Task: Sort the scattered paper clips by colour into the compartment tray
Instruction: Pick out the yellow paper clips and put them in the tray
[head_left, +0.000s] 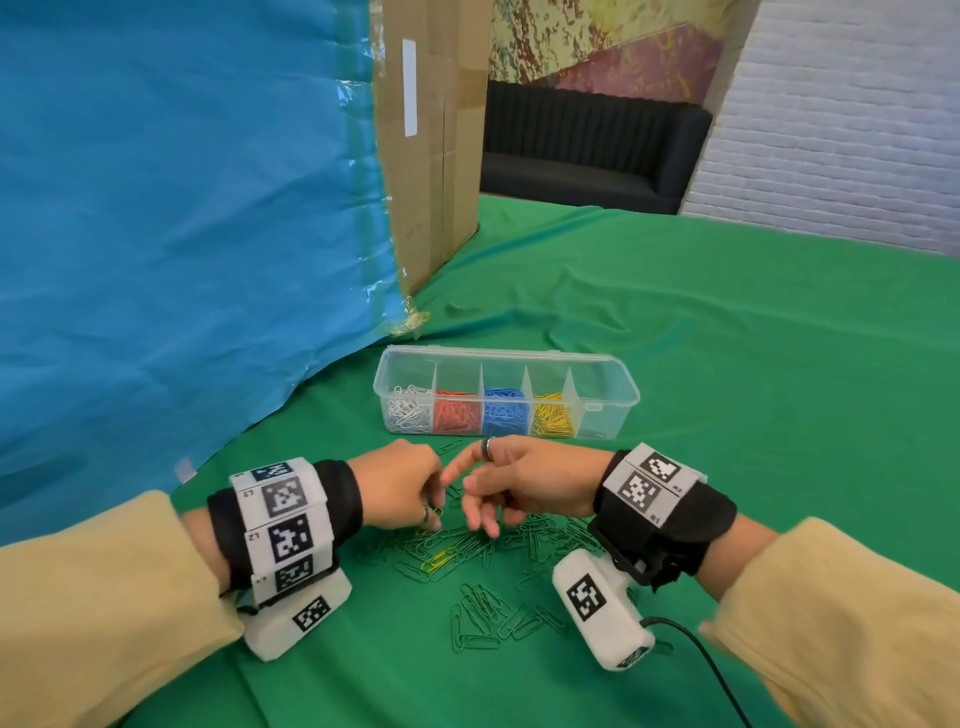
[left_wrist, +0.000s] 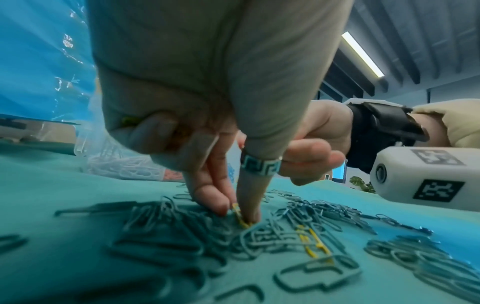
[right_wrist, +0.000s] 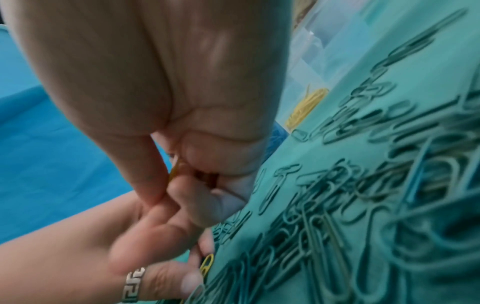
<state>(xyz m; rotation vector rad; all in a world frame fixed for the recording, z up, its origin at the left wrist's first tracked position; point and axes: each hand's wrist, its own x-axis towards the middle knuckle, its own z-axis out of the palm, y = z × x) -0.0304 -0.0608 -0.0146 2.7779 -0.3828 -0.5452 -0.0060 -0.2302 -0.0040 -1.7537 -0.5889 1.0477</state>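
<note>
Head view. Your left hand (head_left: 400, 483) and right hand (head_left: 524, 486) meet fingertip to fingertip over the pile of dark green wire paper clips (head_left: 478, 551) on the green tablecloth (head_left: 727, 364). Left fingers curl down and pinch a single yellow paper clip (head_left: 438, 514) at the pile's near-left edge. Right fingers are bent, index extended toward your left hand. Two more loose yellow clips (head_left: 439, 561) lie in the pile. The clear plastic compartment tray (head_left: 608, 410) sits just beyond your hands: white, red, blue, yellow clips fill four compartments from the left; the rightmost holds no visible clips. A cardboard box (head_left: 431, 156) draped in blue sheeting (head_left: 182, 208) stands behind on the left.

Left wrist view. Your two fingertips (left_wrist: 215, 202) press together on the yellow clip, its lower end still among the green ones. A patterned ring (left_wrist: 259, 166) sits on one finger.

Right wrist view. Blurred. Your right thumb and a finger close on something yellowish (right_wrist: 176, 170); I cannot tell what. The pile lies to the right.
</note>
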